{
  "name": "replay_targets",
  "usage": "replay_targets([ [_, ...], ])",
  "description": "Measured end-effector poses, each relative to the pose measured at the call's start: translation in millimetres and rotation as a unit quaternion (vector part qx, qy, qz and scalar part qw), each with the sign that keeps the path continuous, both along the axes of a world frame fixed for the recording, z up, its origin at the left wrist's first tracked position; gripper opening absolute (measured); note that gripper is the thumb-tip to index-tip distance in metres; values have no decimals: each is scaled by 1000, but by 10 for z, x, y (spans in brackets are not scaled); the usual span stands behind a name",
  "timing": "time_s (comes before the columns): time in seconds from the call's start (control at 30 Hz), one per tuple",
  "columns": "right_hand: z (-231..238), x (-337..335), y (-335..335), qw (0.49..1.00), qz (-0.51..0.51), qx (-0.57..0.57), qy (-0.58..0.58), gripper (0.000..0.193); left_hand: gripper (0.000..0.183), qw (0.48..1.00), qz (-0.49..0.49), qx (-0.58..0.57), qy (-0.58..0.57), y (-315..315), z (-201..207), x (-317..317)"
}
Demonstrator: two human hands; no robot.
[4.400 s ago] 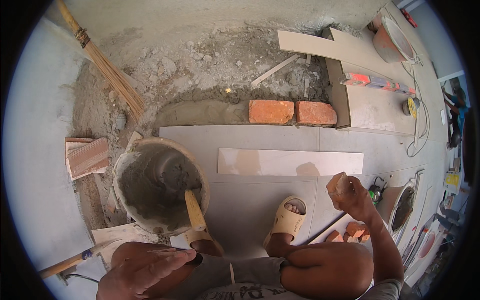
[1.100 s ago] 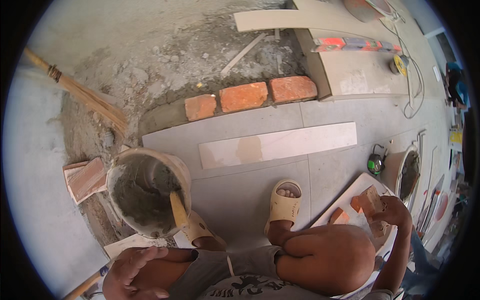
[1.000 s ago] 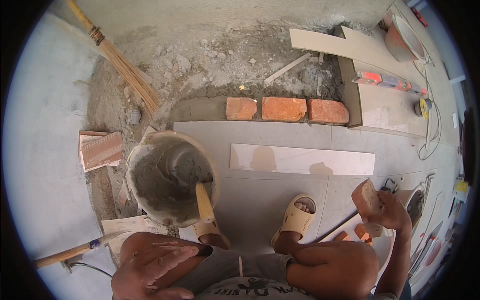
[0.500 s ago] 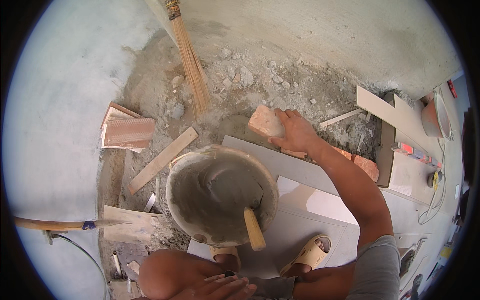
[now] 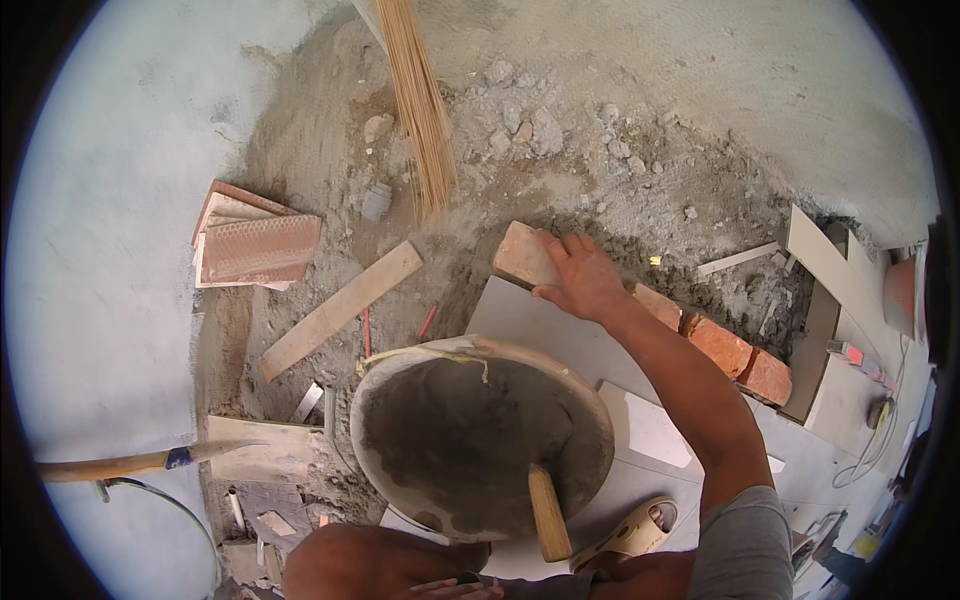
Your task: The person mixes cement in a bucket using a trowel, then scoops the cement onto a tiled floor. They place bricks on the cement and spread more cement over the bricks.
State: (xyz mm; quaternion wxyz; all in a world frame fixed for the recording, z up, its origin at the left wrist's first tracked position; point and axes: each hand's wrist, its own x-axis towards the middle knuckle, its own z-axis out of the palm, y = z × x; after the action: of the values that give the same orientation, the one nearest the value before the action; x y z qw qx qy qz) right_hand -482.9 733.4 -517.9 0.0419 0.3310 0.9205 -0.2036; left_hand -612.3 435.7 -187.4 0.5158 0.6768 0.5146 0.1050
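My right hand (image 5: 580, 277) is closed over the right end of an orange-red brick (image 5: 522, 254), thumb on the near side and fingers over the top. That brick sits low on grey mortar, at the left end of a row of bricks (image 5: 718, 345) along a grey tile edge (image 5: 525, 310). The forearm hides part of the row. My left hand (image 5: 455, 589) rests by my knee at the lower edge, fingers stretched out and empty, partly cut off. Between my feet and the row stands a bucket (image 5: 480, 345) of wet mortar (image 5: 460, 440), a wooden-handled trowel (image 5: 548, 515) in it.
A stick broom (image 5: 420, 120) leans at the back near rubble (image 5: 545, 132). Stacked tiles (image 5: 258, 248) and a wooden board (image 5: 342, 310) lie left. A wooden-handled tool (image 5: 110, 467) crosses the left edge. Cut tiles (image 5: 830, 245) and a red-ended level (image 5: 860, 362) lie right.
The right hand has lowered the brick from a raised, tilted position onto the mortar beside the row. The head view has shifted, and less of the left hand shows.
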Motion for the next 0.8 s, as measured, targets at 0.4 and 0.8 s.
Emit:
replay_targets([
  [0.4, 231, 9, 201, 995, 38, -88, -27, 82, 68, 1000, 14, -18, -21, 146, -110, -93],
  [0.8, 191, -123, 90, 996, 46, -44, -63, 76, 64, 999, 21, -13, -27, 114, -120, -44],
])
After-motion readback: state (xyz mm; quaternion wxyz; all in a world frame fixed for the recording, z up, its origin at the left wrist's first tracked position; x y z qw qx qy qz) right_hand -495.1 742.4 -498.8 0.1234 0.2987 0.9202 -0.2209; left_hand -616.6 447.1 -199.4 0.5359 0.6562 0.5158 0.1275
